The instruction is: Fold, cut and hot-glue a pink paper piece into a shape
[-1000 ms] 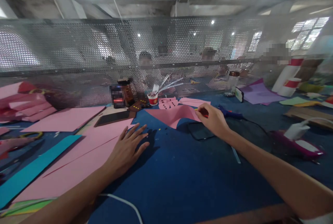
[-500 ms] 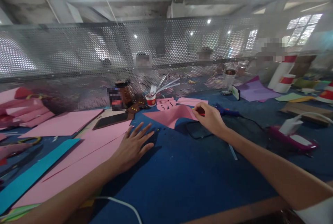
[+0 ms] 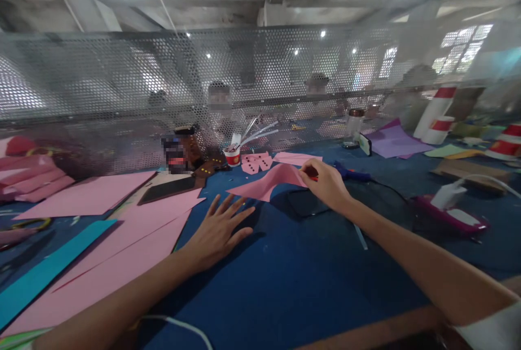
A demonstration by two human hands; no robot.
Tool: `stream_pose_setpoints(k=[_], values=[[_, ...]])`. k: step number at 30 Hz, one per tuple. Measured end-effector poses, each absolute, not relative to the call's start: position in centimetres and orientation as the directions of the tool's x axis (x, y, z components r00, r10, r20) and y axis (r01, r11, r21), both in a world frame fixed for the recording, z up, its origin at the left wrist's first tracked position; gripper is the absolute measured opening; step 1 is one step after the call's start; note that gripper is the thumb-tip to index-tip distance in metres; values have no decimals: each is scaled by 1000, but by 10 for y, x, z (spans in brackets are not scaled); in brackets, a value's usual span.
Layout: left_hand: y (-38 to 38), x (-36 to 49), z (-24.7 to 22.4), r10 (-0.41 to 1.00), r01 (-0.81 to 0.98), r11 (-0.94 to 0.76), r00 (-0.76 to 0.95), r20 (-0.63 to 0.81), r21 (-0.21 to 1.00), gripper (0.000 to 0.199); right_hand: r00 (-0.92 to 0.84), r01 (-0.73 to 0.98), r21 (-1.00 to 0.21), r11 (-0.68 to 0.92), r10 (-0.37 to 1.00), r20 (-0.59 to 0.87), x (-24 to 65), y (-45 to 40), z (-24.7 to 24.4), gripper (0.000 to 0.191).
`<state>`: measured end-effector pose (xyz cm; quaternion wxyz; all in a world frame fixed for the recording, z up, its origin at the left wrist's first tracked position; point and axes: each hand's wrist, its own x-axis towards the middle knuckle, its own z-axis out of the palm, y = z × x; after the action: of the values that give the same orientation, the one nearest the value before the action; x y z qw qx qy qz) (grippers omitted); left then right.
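Note:
A bent piece of pink paper [image 3: 266, 183] arches over the blue tabletop [image 3: 280, 279]. Its right end is pinched between the thumb and fingers of my right hand [image 3: 323, 180]. Something small and red shows by those fingertips, too hidden to name. My left hand [image 3: 222, 230] is spread out, palm down and holding nothing, just in front of the paper's left end. Beneath and behind my right hand are a dark flat frame-like object [image 3: 307, 206] and a blue glue gun [image 3: 353, 173] with a black cord.
Large pink sheets [image 3: 134, 252] and a teal strip [image 3: 52, 268] cover the left side. A dark phone [image 3: 167, 189] lies on them. Behind stand a paper cup [image 3: 232, 158] with clear sticks and a glass jar [image 3: 354, 128]. A purple power strip [image 3: 450, 217] is at right. A perforated screen [image 3: 260, 68] crosses the back.
My left hand has moved right, closer to the pink paper's left end. My right hand keeps its pinch on the paper. The whole view has shifted slightly.

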<state>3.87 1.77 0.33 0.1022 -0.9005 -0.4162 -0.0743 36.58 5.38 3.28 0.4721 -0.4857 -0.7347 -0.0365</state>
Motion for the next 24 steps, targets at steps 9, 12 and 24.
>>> stream_pose_setpoints(k=[9, 12, 24], values=[[29, 41, -4, 807, 860, -492, 509, 299, -138, 61, -93, 746, -395, 536, 671, 736, 366, 53, 34, 8], [31, 45, -2, 786, 829, -545, 557, 269, -126, 61, -95, 742, -403, 536, 679, 728, 366, 53, 34, 8], [39, 54, -11, 811, 869, -487, 485, 327, -83, 58, -72, 750, -411, 519, 681, 728, 366, 53, 34, 9]])
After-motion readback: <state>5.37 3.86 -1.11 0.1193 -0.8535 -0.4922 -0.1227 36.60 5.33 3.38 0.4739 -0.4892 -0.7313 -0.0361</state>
